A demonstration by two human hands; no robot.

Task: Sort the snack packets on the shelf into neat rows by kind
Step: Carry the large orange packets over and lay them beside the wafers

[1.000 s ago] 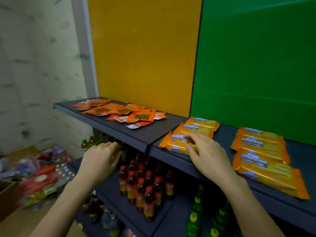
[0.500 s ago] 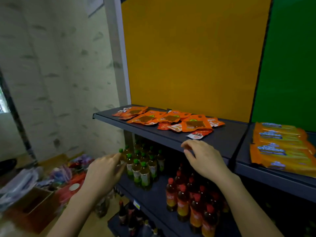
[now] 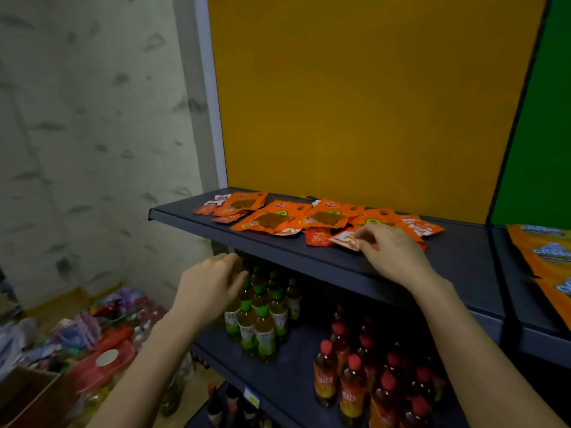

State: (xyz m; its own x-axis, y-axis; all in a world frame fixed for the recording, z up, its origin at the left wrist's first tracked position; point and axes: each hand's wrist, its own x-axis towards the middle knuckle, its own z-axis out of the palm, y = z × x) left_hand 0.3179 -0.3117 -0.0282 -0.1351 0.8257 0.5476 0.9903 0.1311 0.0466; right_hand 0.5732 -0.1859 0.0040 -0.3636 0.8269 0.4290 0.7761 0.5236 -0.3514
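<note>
Several orange snack pouches (image 3: 272, 220) lie in a loose, overlapping spread on the dark shelf (image 3: 278, 251), mixed with small red and white sachets (image 3: 318, 236). My right hand (image 3: 391, 251) rests on the shelf at the right end of the spread, its fingertips pinching a small white and red sachet (image 3: 346, 240). My left hand (image 3: 213, 287) hovers below the shelf's front edge, fingers loosely curled and holding nothing. Larger orange biscuit packets (image 3: 547, 254) lie on the adjoining shelf at the far right.
Green-capped bottles (image 3: 262, 316) and red-capped bottles (image 3: 355, 381) stand on the lower shelf (image 3: 296, 375). A yellow back panel (image 3: 355, 103) rises behind the pouches, a green one to its right. Bags and a cardboard box (image 3: 27, 393) clutter the floor at the left.
The view has swung left from the biscuit packets to the orange pouches. My right hand left the biscuit packets, reached onto the left shelf and took hold of a small sachet. My left hand rose slightly.
</note>
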